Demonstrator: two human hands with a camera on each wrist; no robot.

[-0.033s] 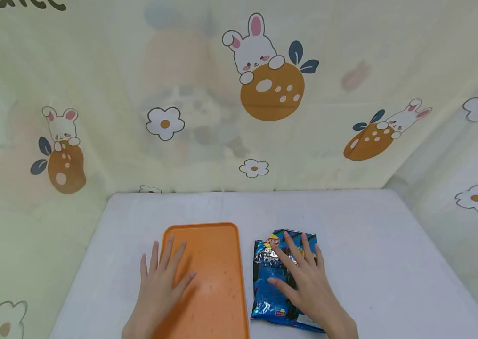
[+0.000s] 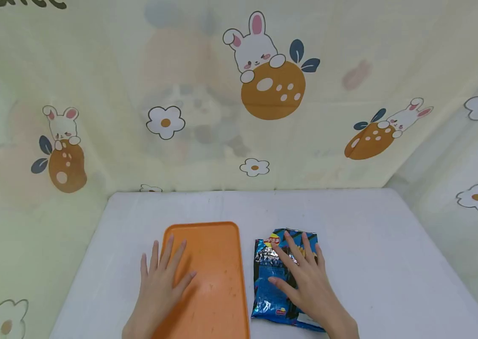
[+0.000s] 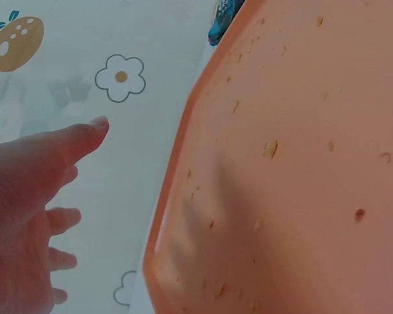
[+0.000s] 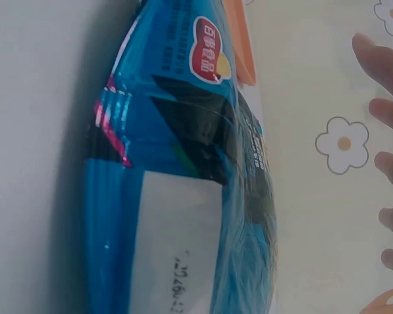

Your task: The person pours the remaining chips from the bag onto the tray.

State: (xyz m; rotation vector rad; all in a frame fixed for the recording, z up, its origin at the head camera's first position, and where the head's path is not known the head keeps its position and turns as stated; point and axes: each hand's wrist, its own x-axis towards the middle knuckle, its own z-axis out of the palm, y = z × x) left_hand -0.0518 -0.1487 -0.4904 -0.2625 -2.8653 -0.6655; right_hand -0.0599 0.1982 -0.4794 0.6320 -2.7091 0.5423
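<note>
And here the left grip [image 2: 159, 281] is held over the left side of the orange tray [image 2: 213, 266], fingers spread, nothing grasped; a shadow is cast on the tray below. Over on the other side, the right grip [image 2: 308, 281] is spread just as wide above the blue snack packet [image 2: 269, 292], and again nothing is clasped. In both wrist views, the fingers that can be seen are kept apart from packet and tray.

So how far along is the work? A pause, it is judged, at one end of it or the other: if the start, all the handling is left; if the finish, none. The packet is laid flat, right of the tray, with a narrow strip of white tabletop [image 2: 374, 263] left between them. Whether it has been unsealed cannot be told. On the tray, only small brownish flecks [image 3: 271, 149] are seen.

Further out, the tabletop is backed by a cloth [image 2: 328, 176] printed with rabbits and flowers.

And against the earlier frame? Hardly anything is changed! Tray, packet and cloth are shown very slightly higher, as if the view were tipped a touch; both grips are kept in the same pose.
</note>
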